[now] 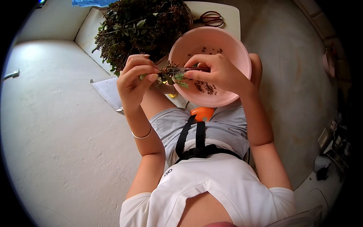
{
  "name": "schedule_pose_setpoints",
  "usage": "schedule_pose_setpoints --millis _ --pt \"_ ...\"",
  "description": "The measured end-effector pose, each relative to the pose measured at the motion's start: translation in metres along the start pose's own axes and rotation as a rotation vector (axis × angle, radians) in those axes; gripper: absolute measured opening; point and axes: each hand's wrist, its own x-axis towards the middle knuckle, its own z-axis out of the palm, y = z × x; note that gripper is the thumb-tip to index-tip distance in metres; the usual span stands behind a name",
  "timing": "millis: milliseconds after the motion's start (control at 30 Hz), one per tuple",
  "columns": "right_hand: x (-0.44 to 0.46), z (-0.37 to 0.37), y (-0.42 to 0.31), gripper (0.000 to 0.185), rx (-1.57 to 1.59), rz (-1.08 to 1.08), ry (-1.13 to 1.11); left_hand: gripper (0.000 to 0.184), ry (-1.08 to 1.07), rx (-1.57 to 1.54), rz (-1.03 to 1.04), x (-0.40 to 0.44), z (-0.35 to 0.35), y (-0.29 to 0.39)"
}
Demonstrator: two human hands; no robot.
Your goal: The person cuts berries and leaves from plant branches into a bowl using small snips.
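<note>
My left hand (137, 77) pinches a sprig (169, 72) of small brown berries with green leaves, raised by the near-left rim of the pink basin (230, 45). My right hand (217, 72) is closed over the basin, holding a slim tool (200, 69) with a greyish tip and dark red handle against the sprig. Fingers partly hide this tool, so its exact kind is unclear. Loose berry clusters (206, 87) lie inside the basin. Beyond my left hand rises a large heap of berry branches (140, 30), with a basket rim showing at its right.
Dark-handled scissors (211, 19) rest on the pale table (230, 13) behind the basin. A white sheet or box flap (107, 92) sticks out at left. The basin is close above my lap, near an orange object (202, 113). A pale wall (56, 125) fills the left side.
</note>
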Motion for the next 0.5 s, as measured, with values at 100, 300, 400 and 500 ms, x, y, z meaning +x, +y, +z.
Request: schedule_pose_setpoints --millis 100,300,400,500 --pt "0.000 0.000 0.000 0.022 0.005 0.015 -0.004 0.014 -0.009 0.008 0.004 -0.002 0.000 -0.001" --pt "0.008 -0.013 -0.001 0.022 0.076 0.115 -0.152 0.014 -0.041 -0.018 0.004 0.000 0.001 0.001" --pt "0.017 -0.024 -0.004 0.025 -0.052 0.058 -0.213 0.015 -0.078 -0.009 0.012 0.002 0.000 0.002" --pt "0.028 -0.039 -0.019 0.027 -0.068 0.096 -0.368 0.015 -0.094 -0.004 0.002 0.002 0.001 0.002"
